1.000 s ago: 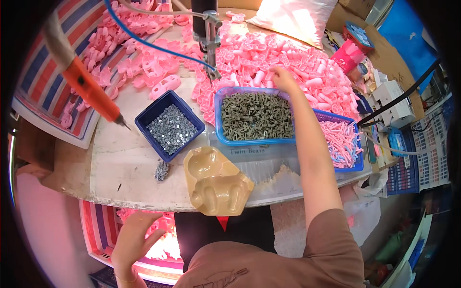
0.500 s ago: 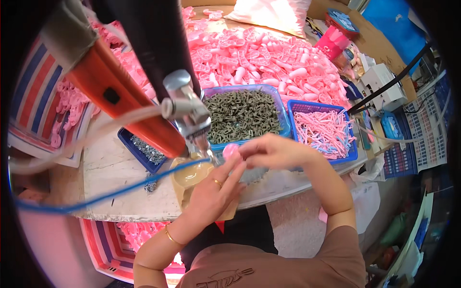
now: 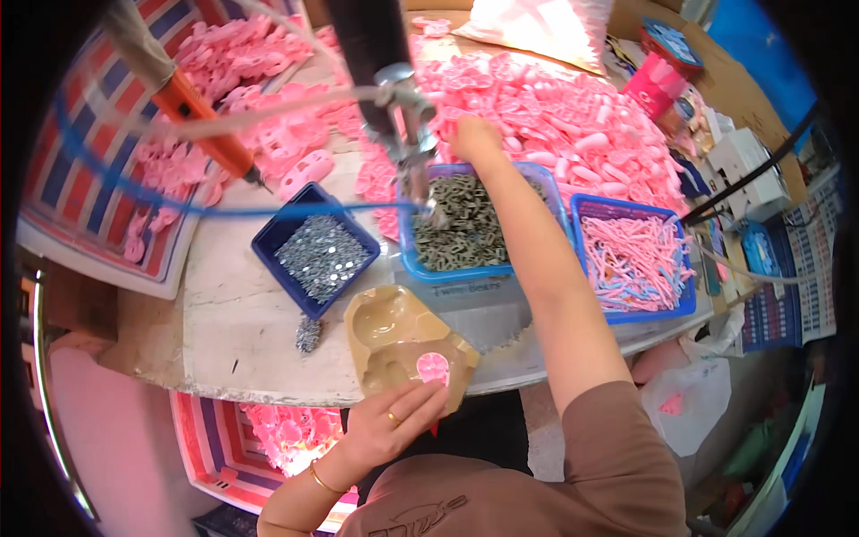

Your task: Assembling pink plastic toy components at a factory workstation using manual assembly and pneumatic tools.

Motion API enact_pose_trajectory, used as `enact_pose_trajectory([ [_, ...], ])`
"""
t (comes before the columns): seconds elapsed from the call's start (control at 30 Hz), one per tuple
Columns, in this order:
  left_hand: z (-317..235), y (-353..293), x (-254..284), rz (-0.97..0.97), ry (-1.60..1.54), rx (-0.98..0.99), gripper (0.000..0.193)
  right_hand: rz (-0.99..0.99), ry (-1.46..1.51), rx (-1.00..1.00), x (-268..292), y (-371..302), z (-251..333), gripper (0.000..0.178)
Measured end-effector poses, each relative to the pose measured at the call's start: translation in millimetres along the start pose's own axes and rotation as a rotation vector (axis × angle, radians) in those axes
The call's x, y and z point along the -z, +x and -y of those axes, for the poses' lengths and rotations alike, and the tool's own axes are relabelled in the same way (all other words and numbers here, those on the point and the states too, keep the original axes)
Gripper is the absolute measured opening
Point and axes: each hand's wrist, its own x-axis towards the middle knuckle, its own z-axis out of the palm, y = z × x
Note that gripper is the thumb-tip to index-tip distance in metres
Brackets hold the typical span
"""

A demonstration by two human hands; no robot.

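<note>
Left hand [image 3: 386, 423] at near table edge, fingertips pinching small pink part [image 3: 433, 368] onto tan mould [image 3: 403, 345]. Beyond: blue tray [image 3: 316, 255] of screws, bin [image 3: 465, 224] of dark metal parts. Right hand [image 3: 474, 139] stretched far into pink pile [image 3: 573, 116], fingers curled down; grip cannot tell.

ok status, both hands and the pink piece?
Left hand fingers pressing small pink part into tan mould tray. Right hand reaching into pink parts pile. Hanging driver beside right hand.
</note>
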Motion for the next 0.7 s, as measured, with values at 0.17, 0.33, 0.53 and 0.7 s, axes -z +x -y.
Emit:
enact_pose_trajectory([
  [0.17,1,-34,-10,0.079,0.06,0.056,0.036,-0.039,0.063,0.059,8,-2,3,0.049],
  [0.33,3,-35,-20,0.088,-0.026,0.136,0.042,0.4,0.907,-0.127,73,-32,-28,0.034],
  [0.53,9,-31,-36,0.173,-0.017,0.149,0.039,0.558,0.775,0.357,136,-143,-25,0.025],
  [0.7,11,-34,-34,0.117,-0.033,0.1,0.04,0.822,1.009,0.461,110,-227,14,0.023],
])
